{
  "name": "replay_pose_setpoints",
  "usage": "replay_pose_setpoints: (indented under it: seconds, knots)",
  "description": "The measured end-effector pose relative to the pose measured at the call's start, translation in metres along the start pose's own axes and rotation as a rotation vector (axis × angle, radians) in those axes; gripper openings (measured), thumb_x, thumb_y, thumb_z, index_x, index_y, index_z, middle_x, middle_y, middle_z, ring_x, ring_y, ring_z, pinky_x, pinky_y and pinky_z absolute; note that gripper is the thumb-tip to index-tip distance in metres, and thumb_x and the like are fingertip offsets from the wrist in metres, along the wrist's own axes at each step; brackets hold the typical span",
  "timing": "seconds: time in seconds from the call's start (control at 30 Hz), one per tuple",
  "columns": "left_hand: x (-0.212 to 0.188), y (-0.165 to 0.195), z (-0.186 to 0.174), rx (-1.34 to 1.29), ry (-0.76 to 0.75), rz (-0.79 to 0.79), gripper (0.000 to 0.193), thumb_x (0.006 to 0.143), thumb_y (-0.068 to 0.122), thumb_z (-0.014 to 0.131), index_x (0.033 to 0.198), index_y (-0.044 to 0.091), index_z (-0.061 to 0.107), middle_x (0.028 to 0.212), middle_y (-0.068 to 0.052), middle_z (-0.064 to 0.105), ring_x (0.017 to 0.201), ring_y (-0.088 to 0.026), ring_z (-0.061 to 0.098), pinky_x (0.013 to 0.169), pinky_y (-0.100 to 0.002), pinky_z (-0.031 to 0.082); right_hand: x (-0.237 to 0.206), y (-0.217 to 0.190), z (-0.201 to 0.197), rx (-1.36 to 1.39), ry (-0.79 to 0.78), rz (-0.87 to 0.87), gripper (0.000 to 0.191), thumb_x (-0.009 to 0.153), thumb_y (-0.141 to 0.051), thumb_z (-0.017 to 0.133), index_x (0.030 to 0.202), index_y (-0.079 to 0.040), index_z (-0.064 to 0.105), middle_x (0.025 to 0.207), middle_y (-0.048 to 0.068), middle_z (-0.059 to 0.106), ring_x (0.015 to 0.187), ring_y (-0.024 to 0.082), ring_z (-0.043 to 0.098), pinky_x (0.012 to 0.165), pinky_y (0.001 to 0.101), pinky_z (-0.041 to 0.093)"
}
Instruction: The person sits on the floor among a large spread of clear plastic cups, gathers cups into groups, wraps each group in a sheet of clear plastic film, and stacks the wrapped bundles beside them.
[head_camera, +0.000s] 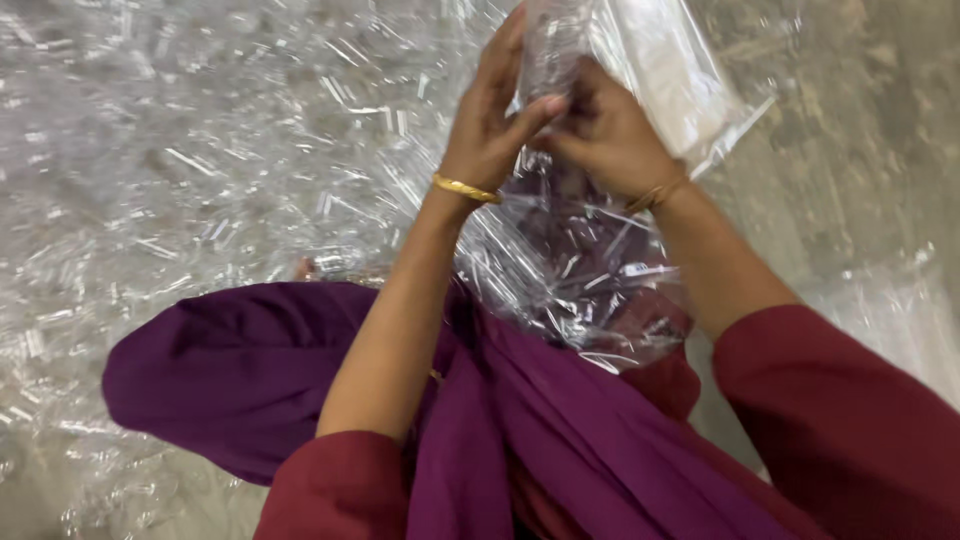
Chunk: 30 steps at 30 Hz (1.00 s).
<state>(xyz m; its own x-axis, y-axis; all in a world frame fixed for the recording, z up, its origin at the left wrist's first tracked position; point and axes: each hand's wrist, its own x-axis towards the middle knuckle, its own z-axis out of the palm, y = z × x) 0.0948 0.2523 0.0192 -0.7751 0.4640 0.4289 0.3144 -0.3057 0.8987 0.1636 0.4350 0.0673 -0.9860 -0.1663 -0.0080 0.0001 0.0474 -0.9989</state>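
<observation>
Your maroon sleeves (850, 420) fill the bottom of frame, with purple cloth (240, 370) draped across your lap between them and spilling to lower left.

Both forearms run up to top centre. Your left hand (490, 120) is closed on a clear plastic bag (650, 60): fingers up along its left side, thumb crossing right to pinch the film. Your right hand (605, 135) is curled closed on the same bag just beside it, knuckles toward camera. The two hands touch at the thumb. Gold bangle (465, 188) on the left wrist, a thinner one (655, 195) on the right.

The bag sits in the upper centre, rising out of frame at the top, its lower part trailing down over your lap, crumpled and glinting.

Left half of frame: big heap of clear plastic film (180, 150), crinkled. Right side: bare grey concrete floor (860, 130), with more clear film (900, 300) at the right edge.
</observation>
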Motion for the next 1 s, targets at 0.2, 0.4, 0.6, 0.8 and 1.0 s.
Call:
replay_pose_setpoints:
  seconds: [0.2,0.4,0.6,0.8,1.0]
  knots:
    - [-0.035,0.082,0.099,0.279,-0.215,-0.169,0.045,0.095,0.022,0.066,0.136,0.013,0.052,0.141,-0.009,0.050,0.140,-0.032,0.044,0.120,-0.044,0.034,-0.091,-0.022,-0.080,-0.458,0.295,0.075,0.057,0.096,-0.006,0.082,0.142,0.000,0.048,0.134,0.012,0.063,0.128,0.021,0.066,0.112,0.0365,0.058]
    - [-0.077,0.089,0.168,0.811,-0.686,-0.066,0.033,0.077,0.025,0.067,0.110,0.022,0.067,0.129,-0.015,0.061,0.118,-0.038,0.061,0.090,-0.057,0.050,-0.180,-0.016,-0.124,-0.574,0.506,0.106,0.060,0.095,-0.007,0.083,0.142,0.002,0.046,0.137,0.009,0.052,0.134,0.020,0.060,0.111,0.0366,0.059]
    - [0.024,0.008,0.156,0.761,-0.547,-0.109,0.038,0.082,-0.006,0.059,0.118,0.002,0.067,0.122,-0.019,0.068,0.110,-0.039,0.068,0.092,-0.047,0.057,-0.258,-0.011,-0.146,-0.977,0.535,0.147,0.057,0.089,-0.010,0.090,0.129,0.006,0.053,0.131,0.014,0.043,0.120,0.021,0.059,0.099,0.0357,0.063]
    - [0.068,0.020,0.174,0.733,-0.481,-0.060,0.075,0.076,-0.006,0.064,0.147,0.007,0.044,0.162,-0.017,0.033,0.137,-0.038,0.048,0.109,-0.068,0.036,-0.279,0.002,-0.136,-1.262,0.352,0.164,0.065,0.074,-0.008,0.087,0.136,-0.006,0.066,0.128,0.017,0.051,0.112,0.032,0.060,0.093,0.0403,0.058]
    - [0.040,0.049,0.245,0.936,-0.715,-0.263,0.084,0.079,0.024,0.077,0.150,0.007,0.035,0.162,-0.014,0.021,0.151,-0.035,0.020,0.109,-0.082,0.015,-0.256,0.001,-0.113,-1.312,0.256,-0.016,0.051,0.083,-0.011,0.082,0.131,-0.009,0.065,0.132,0.016,0.057,0.120,0.037,0.060,0.104,0.0442,0.052]
